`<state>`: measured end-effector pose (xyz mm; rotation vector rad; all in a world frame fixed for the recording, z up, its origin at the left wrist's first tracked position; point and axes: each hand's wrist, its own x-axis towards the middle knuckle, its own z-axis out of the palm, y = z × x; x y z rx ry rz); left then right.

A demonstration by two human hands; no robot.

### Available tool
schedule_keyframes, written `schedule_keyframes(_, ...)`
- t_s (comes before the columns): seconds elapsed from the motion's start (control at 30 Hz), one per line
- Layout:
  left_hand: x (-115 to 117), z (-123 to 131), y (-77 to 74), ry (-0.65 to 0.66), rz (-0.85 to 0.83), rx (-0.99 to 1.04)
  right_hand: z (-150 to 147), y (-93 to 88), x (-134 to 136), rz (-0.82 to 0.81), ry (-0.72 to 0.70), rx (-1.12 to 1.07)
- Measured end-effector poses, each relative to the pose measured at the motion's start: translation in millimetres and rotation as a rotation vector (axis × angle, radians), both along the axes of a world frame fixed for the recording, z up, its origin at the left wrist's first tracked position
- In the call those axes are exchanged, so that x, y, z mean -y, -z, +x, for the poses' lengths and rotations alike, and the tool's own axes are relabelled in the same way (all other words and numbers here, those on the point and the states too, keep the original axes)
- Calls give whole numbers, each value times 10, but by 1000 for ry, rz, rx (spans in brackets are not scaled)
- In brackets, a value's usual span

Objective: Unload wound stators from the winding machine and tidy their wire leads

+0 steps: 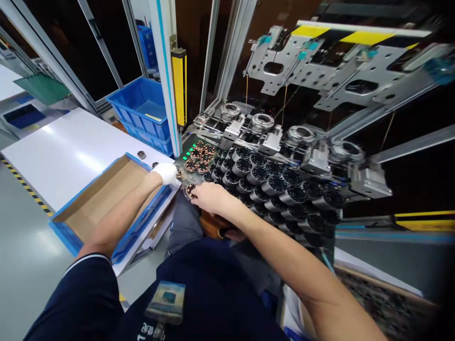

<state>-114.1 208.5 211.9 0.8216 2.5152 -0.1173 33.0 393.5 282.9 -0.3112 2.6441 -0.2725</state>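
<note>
My left hand point(166, 173) wears a white glove and is closed at the near edge of a machine tray point(182, 166), pinching a small part I cannot make out. My bare right hand point(209, 196) is just beside it, fingers curled round a copper-wound ring part point(191, 190). Several more copper-wound ring parts point(199, 157) lie on the tray behind both hands. To their right stand rows of black round stator-like parts point(270, 182).
An open, blue-edged cardboard box point(103, 199) sits on the white table point(60, 151) at left, with two loose rings point(141, 154) beyond it. Blue bins point(144, 111) stand behind. Metal fixtures point(295, 137) and an overhead plate point(320, 66) fill the machine.
</note>
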Motion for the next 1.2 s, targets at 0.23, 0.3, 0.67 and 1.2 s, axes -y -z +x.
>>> schedule_keyframes(0.23, 96, 37, 249, -52, 230, -159, -397, 528, 186, 11, 273, -11)
schedule_keyframes(0.3, 182, 163, 233, -70, 317, -191, -152, 520, 67, -36, 292, -45)
schedule_keyframes(0.67, -541, 743, -402, 156, 823, -390, 1077, -73, -1135, -102, 516, -567)
schedule_keyframes(1.2, -1441, 844, -602, 203, 873, -456, 982, -136, -1637, -153, 434, -803)
